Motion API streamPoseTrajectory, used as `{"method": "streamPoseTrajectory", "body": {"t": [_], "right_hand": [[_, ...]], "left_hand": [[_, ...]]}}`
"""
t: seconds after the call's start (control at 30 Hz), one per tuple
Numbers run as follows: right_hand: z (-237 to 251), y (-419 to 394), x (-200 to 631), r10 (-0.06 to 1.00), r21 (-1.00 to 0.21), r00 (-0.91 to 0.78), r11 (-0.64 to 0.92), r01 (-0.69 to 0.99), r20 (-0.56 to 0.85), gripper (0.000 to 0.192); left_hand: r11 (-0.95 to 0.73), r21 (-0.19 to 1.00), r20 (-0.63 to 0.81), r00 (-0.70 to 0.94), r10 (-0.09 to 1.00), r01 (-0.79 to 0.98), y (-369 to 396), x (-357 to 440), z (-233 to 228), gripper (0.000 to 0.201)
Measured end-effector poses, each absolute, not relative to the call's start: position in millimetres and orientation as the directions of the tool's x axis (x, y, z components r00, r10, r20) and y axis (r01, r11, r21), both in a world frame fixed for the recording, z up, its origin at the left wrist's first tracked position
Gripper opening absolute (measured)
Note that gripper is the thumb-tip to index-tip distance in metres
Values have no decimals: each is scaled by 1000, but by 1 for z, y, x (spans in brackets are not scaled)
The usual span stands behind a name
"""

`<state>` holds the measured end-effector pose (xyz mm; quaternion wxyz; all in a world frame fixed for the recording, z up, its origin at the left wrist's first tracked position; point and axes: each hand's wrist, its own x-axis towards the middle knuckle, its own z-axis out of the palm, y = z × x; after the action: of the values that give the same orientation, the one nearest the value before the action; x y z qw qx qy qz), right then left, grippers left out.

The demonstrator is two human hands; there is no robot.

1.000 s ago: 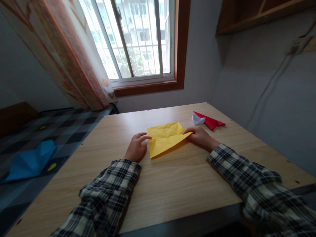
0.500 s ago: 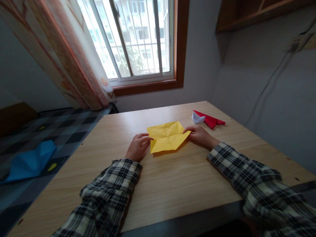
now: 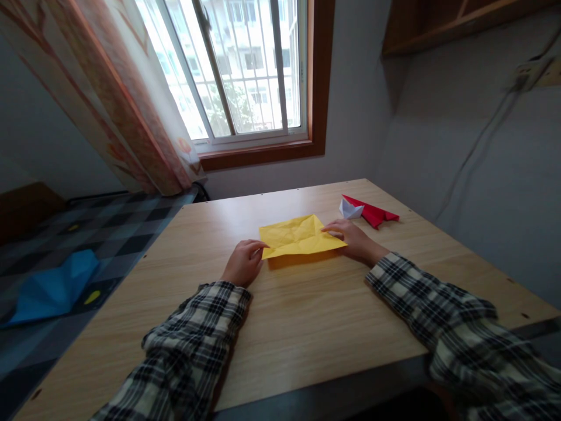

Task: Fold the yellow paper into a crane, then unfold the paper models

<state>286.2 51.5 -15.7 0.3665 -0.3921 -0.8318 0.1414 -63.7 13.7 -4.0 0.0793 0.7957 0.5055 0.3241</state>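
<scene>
A creased sheet of yellow paper (image 3: 298,235) lies over the middle of the wooden table (image 3: 307,327), its near edge raised and casting a shadow below. At its left near corner, my left hand (image 3: 243,261) pinches the paper between thumb and fingers. My right hand (image 3: 354,241) grips the right side, with the thumb under the sheet and the fingers on top. Fold lines cross the paper's surface.
Beyond my right hand, a small white paper boat (image 3: 350,209) sits against a red folded paper plane (image 3: 373,211). Blue folded paper (image 3: 56,286) rests on the checked bedding (image 3: 135,228) to the left. A window (image 3: 245,70) and curtain (image 3: 118,93) are behind the table.
The near edge of the yellow paper has been lifted up and away from me, so the sheet looks shallower. Both hands stay at its sides.
</scene>
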Motion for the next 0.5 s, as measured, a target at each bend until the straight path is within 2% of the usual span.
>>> {"method": "streamPoseTrajectory", "body": {"t": [0.2, 0.5], "right_hand": [[-19, 54, 287, 757, -433, -404, 635, 640, 514, 25], [-14, 48, 285, 758, -442, -421, 640, 629, 499, 21]], "left_hand": [[-437, 439, 390, 272, 880, 785, 6, -60, 5, 30], [-443, 452, 392, 273, 878, 774, 9, -61, 4, 18]]}}
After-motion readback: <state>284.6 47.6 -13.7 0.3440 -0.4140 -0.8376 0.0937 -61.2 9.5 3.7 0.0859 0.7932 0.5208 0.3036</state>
